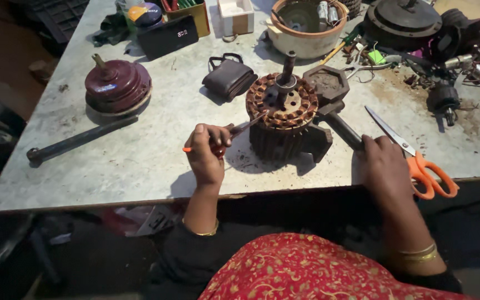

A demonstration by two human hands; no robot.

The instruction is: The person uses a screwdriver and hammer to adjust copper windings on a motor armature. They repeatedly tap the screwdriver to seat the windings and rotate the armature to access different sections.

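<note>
On table (140, 161), rusty stator (282, 114) stands upright.

Counts, table (140, 161) top:
- 1 copper-wound stator (283, 119) w/ shaft, center, toward near edge.
- 1 screwdriver (234, 133), red handle.
- 1 hammer (331, 105), dark head.
- 1 pr scissors (418, 161), orange handles, near right edge.
- 1 maroon motor cover (116, 84), left side.
- 1 long dark metal bar (79, 140), near left edge.
- 1 small dark pouch (229, 78), mid-table.
- 1 round cream bowl (305, 41), far edge.
- 1 small white box (235, 15), far edge.
- 1 black flat case (168, 36), far left.
- 2 hands: left hand (206, 153), right hand (381, 164).
- Misc motor parts far right corner: too cluttered to count.
</note>
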